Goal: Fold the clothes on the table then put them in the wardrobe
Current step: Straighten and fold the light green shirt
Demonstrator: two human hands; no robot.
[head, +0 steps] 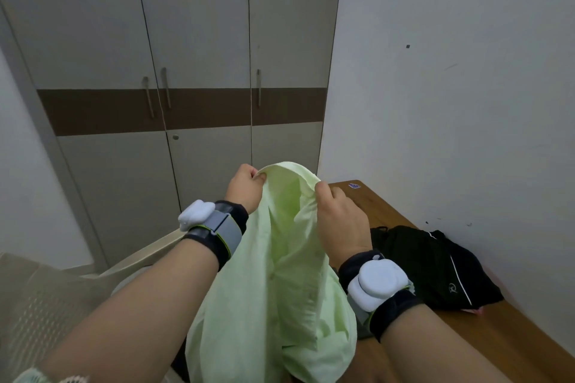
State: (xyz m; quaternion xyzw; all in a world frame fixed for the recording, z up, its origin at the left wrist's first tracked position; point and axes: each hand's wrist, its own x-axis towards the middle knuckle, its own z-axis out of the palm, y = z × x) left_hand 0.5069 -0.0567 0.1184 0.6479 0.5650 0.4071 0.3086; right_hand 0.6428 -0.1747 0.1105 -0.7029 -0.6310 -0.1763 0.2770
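While the pale green shirt [280, 258] hung in the air before the person, the left hand [245, 186] pinched one side of its top edge with curled fingers [259, 176], and the right hand [339, 221] gripped the other side close by. The cloth drooped over the near edge of the wooden table [497, 342], where a black garment [435, 264] lay crumpled. Behind stood the wardrobe [199, 40], its doors closed.

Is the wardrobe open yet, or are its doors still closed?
Closed. All three wardrobe doors sit flush, with only thin seams between them. Both the left hand and right hand are busy gripping the green shirt.
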